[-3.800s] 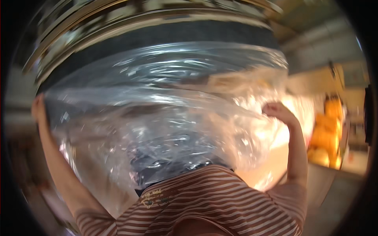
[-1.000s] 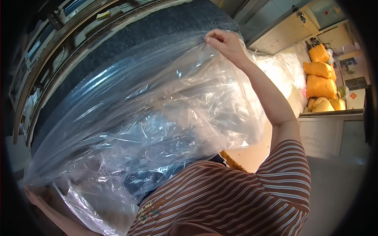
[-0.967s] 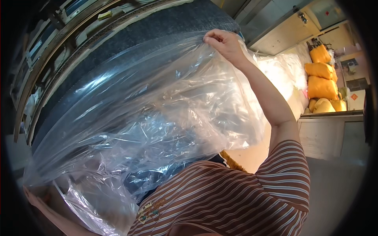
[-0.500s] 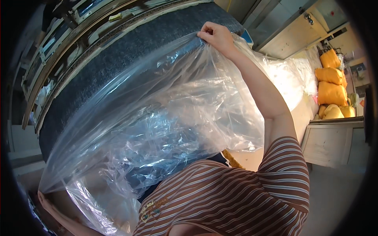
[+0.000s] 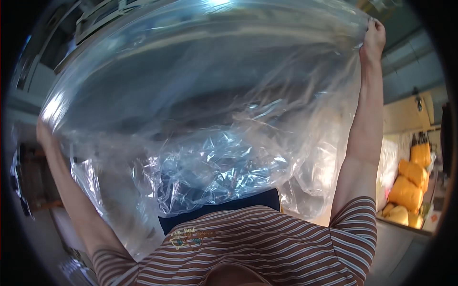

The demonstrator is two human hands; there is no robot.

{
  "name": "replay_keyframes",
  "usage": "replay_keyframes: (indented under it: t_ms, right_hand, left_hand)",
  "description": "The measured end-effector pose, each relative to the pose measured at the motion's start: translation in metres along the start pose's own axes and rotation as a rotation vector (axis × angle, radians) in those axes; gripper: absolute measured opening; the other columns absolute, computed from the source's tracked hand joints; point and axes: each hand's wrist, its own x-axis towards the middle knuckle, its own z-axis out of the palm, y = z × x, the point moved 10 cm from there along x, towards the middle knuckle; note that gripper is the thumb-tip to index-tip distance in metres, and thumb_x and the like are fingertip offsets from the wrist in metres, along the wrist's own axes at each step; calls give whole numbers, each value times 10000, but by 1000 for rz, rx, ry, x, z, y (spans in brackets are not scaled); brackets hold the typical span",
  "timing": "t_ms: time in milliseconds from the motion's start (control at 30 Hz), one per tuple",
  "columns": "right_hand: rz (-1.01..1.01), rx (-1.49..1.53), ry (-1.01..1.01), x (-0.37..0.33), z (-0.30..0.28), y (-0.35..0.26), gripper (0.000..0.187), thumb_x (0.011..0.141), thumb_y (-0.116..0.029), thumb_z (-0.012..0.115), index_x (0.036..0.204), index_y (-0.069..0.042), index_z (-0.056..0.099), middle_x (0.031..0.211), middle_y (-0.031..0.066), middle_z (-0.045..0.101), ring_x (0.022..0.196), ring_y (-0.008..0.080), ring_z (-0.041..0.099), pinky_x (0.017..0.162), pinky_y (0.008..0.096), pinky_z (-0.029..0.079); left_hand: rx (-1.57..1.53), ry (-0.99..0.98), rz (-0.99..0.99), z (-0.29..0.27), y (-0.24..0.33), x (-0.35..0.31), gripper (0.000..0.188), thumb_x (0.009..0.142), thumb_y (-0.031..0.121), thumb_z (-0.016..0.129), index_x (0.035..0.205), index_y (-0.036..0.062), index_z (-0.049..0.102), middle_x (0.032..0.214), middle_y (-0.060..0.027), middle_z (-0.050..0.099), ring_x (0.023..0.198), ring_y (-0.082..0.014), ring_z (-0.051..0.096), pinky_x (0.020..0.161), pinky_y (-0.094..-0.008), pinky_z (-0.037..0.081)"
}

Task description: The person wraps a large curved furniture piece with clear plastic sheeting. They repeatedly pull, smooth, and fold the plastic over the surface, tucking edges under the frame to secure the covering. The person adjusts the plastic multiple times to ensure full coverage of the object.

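Note:
A large sheet of clear plastic film [image 5: 205,90] stretches between my two raised arms and hangs down in crinkled folds before my striped shirt. At the upper right, my right hand [image 5: 374,38] is closed, pinching the film's corner. My left hand [image 5: 46,132], far out at the left, is closed on the film's other end; its fingers are partly hidden by the glare and the plastic. The upper edge of the film bows outward between the hands. Whether it is a single sheet or a bag, I cannot tell.
Through the film a dark padded surface [image 5: 157,71] shows dimly. Pale frames [image 5: 109,16] stand behind it at the upper left. Several orange-yellow bundles [image 5: 410,186] are piled at the right, beside a pale cabinet door [image 5: 405,107].
Both hands have risen, the right one also moving rightward. The plastic has lifted off the dark surface and spread wide between them. My view has turned as well.

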Motion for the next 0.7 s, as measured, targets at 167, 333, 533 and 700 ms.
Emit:
replay_keyframes:
  t_ms: [167,333,533,700]
  right_hand:
    - [117,-210,-98,-86,41,151,183,897,-200,569,930,-24,602,789,58,617,752,147,569,711,285,457]
    - [163,-108,-138,-75,71,153,221,856,-226,658,919,-14,658,806,20,641,767,99,564,731,255,444]
    - [221,-297,-149,-64,78,166,235,838,-246,670,927,-28,673,799,25,654,737,107,564,714,262,449]
    - [222,-350,-113,-61,83,168,287,800,-280,700,861,-9,628,815,61,598,752,149,548,735,278,446]
  left_hand:
    - [860,223,526,51,-33,22,366,926,306,543,1034,-30,638,960,-139,655,915,-207,604,827,-309,458]
    - [818,163,420,55,-65,67,366,904,324,605,1027,-16,658,972,-112,670,911,-183,607,832,-308,455]
    - [787,89,319,83,-93,109,373,889,346,632,1030,4,673,984,-91,665,912,-163,586,840,-292,439]
    - [689,45,288,80,-91,124,371,867,348,653,1020,11,679,946,-53,648,883,-144,564,817,-278,427]
